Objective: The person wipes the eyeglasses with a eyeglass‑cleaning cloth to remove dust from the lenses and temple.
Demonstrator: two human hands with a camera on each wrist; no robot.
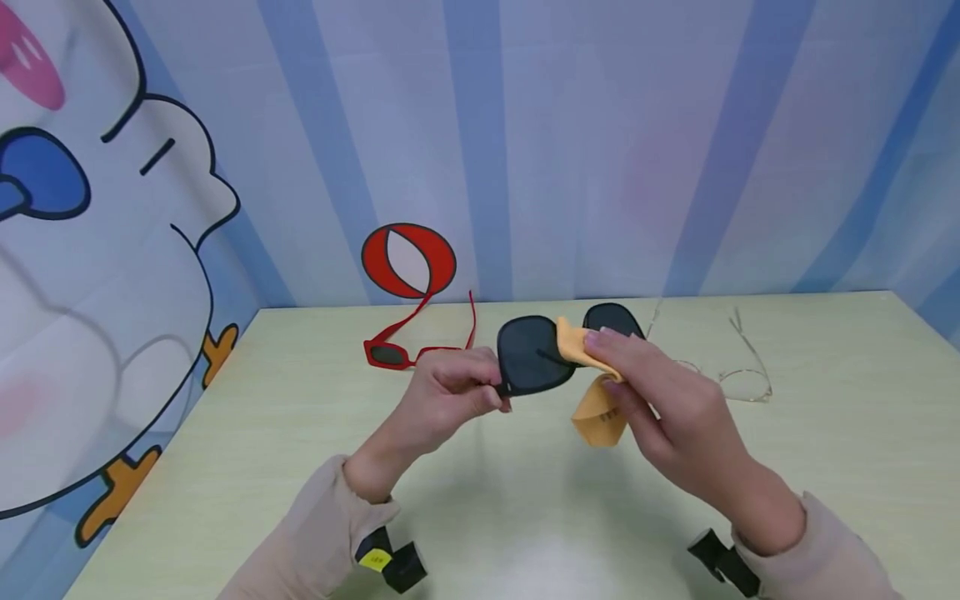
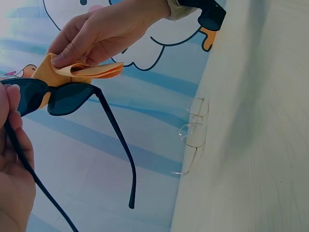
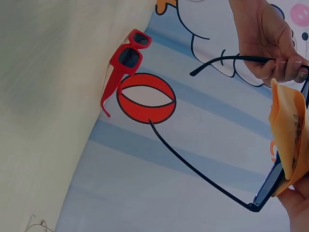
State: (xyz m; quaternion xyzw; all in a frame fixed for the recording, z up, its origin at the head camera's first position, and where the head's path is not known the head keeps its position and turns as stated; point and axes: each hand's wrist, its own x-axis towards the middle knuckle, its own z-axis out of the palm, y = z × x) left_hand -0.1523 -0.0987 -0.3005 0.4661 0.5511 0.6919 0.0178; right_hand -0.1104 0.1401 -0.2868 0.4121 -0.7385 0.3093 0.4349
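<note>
Black sunglasses (image 1: 534, 357) are held up above the table, their temples unfolded in both wrist views. My left hand (image 1: 450, 392) pinches them at the outer corner of one lens. An orange cleaning cloth (image 1: 600, 414) with small dark print is gripped in my right hand (image 1: 678, 408). Folded over, the cloth lies against the frame around the bridge and partly covers the lens on the right. In the left wrist view the same cloth (image 2: 79, 72) touches the top of the sunglasses (image 2: 72, 99) while the thumb presses on it.
Red sunglasses (image 1: 388, 354) stand on the table (image 1: 225, 467) behind my left hand. Thin wire-framed glasses (image 1: 742, 383) rest at the back right, partly hidden by my right hand. A striped cloth backdrop (image 1: 585, 150) with cartoon figures rises behind the table.
</note>
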